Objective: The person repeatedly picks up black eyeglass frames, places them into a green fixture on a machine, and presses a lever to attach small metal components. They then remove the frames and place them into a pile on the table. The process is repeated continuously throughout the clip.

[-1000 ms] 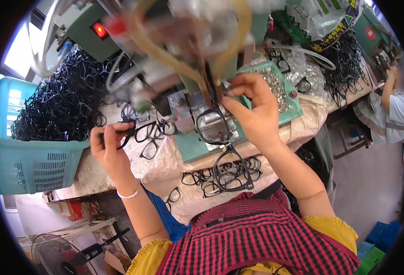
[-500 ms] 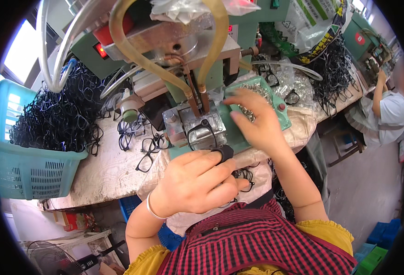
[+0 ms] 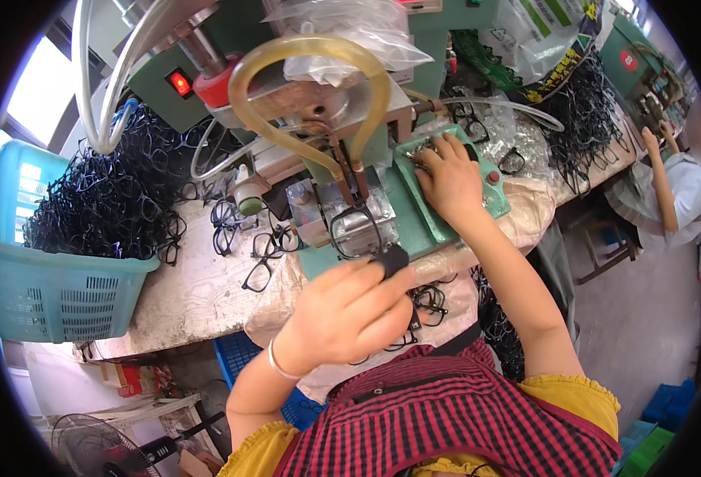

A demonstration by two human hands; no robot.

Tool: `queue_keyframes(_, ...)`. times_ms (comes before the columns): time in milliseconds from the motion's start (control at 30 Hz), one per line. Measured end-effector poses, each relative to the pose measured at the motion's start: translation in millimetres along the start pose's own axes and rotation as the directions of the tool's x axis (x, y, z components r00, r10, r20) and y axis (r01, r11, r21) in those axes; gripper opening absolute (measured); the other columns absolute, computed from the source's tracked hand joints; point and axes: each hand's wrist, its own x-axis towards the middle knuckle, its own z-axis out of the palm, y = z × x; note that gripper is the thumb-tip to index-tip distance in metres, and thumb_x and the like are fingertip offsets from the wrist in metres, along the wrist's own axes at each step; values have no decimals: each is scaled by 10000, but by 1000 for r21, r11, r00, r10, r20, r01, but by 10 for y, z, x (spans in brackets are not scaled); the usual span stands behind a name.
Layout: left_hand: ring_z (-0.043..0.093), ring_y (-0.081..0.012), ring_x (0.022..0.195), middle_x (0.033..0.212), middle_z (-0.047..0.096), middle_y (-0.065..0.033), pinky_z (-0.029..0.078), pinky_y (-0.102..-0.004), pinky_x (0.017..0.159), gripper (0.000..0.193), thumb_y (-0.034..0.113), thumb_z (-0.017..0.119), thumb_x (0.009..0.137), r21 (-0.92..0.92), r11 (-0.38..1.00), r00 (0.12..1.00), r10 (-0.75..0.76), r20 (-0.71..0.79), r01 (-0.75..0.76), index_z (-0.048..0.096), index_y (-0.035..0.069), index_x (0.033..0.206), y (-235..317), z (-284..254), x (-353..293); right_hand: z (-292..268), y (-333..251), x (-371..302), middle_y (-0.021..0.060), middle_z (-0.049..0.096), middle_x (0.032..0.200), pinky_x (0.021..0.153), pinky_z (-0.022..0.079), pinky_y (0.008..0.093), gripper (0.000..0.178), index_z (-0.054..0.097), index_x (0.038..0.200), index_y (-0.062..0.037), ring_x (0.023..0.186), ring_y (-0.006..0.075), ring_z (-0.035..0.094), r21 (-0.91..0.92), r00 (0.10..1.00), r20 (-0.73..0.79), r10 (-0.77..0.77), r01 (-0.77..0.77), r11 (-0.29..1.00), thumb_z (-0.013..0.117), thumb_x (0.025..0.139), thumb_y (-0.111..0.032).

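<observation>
My left hand (image 3: pixel 354 306) is closed on a black eyeglass frame (image 3: pixel 356 232), whose rim lies against the metal block (image 3: pixel 372 208) of a bench machine. Two copper-coloured prongs (image 3: pixel 354 184) come down onto the frame's upper edge. A black cover (image 3: pixel 392 260) sits at a fingertip of this hand. My right hand (image 3: pixel 452 179) reaches into a green tray (image 3: pixel 438 230) of small metal parts (image 3: pixel 424 148). Its fingers are spread and bent down over the parts; their tips are partly hidden, and nothing shows between them.
A turquoise basket (image 3: pixel 68 294) heaped with black frames (image 3: pixel 104 191) stands at left. Loose frames (image 3: pixel 267 250) lie on the bench (image 3: pixel 183 290) beside the machine. Yellowish hoses (image 3: pixel 243 75) arch above the block. More frames hang at far right, near another person (image 3: pixel 672 187).
My right hand has moved from the tray's near left side into the parts at its far end. My left hand stays on the eyeglass frame at the block. The view has shifted slightly.
</observation>
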Motion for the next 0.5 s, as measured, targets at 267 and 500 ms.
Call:
queue_keyframes(267,662,-203,897,994,701,-165,541,-292,754,165,-10,472,996,-52,570,390,-623,-678,820,622,-70,1028,160,-692,-1267,-179,240,-438,44,720,1054,888,474,250,171,725,1063,-18,987,107,621,824,770,156,619,-447,349,649,948,-120)
queue_keyframes(500,638,-137,814,968,695,-49,502,-253,680,141,125,698,909,41,432,426,-860,-282,901,709,27,1010,-753,-570,-1278,4,59,-30,20,695,1017,845,446,225,197,710,1086,0,928,87,589,872,892,128,433,-309,380,565,967,-58)
